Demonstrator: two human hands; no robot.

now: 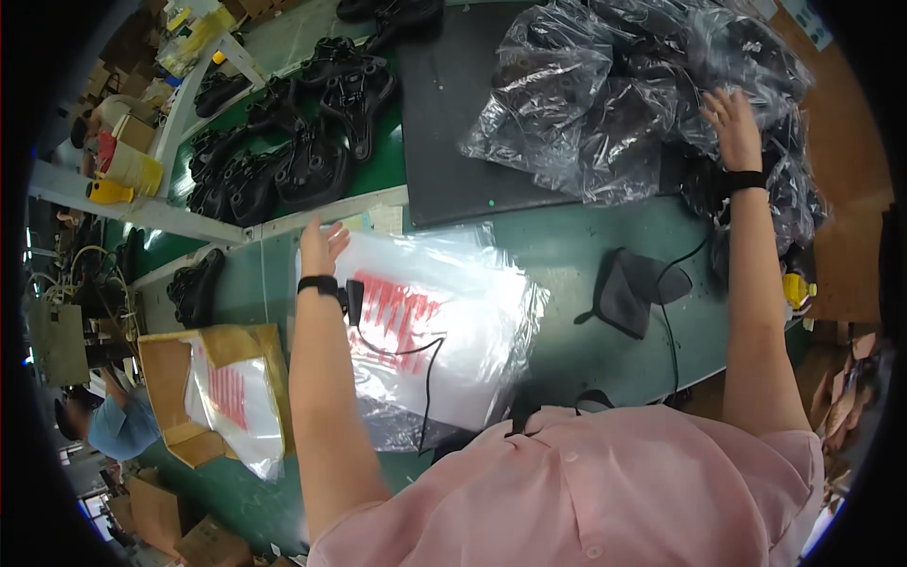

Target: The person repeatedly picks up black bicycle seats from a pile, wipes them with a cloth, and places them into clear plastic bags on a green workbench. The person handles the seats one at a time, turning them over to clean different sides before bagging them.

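Note:
My left hand [324, 248] has its fingers apart and holds nothing that I can see. It is over the upper left edge of a stack of clear plastic bags [472, 331] with red print. Next to that hand lie several black, saddle-shaped moulded parts [312, 165], wide at one end and narrow at the other. At the far right, my right hand [735, 132] reaches over a heap of bagged dark items [614, 94] in clear plastic. Its fingers are spread, with nothing visible in them; whether it touches the plastic cannot be made out.
The bagged heap lies partly on a black mat [439, 142] on the green table [557, 283]. A grey cloth item [628, 293] and a cable are near its middle. An open cardboard box [165, 378] holds more printed bags. A white frame [179, 123] stands left. Another person [123, 425] is at far left.

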